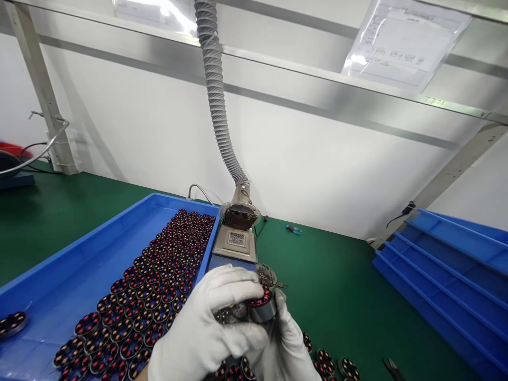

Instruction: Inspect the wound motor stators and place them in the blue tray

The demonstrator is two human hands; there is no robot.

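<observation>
White gloves cover both of my hands. A wound stator ring, dark grey outside with red coils inside, is tilted between them. My left hand is closed with its fingers and thumb around the ring's left side. On the ring's right side, my right hand presses its fingertips; its lower fingers are partly hidden. Just behind the ring lies a small round dish with greyish, dirty-looking contents. More stator rings, with dark and pale windings, lie on the green table below my right hand.
Left stands a blue tray packed with rows of stators; one stator lies apart. An extraction hose hangs over a metal unit. Stacked blue trays stand right. Pliers lie near the front edge.
</observation>
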